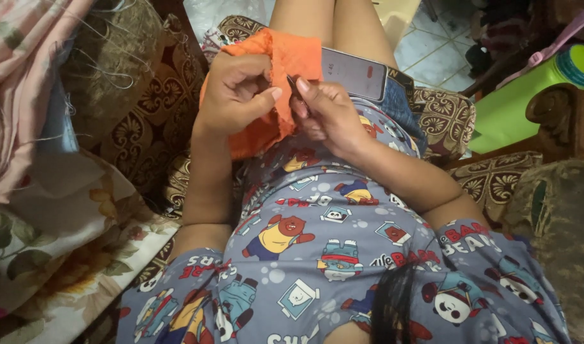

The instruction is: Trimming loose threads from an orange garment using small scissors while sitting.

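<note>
Both hands pinch the work: the left hand (237, 89) grips the orange cloth (285, 70), and the right hand (327, 114) holds a thin dark tool (294, 87) against it. This cloth lies on the lap, beside a phone (354, 73), over the cartoon-print shirt (330, 255).

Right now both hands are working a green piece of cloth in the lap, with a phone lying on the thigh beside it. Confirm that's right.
Not quite: the cloth is orange, not green, as the head view shows. The rest holds: the left hand pinches its edge, the right hand holds a thin dark tool against it, and the phone lies on the thigh beside it.
</note>
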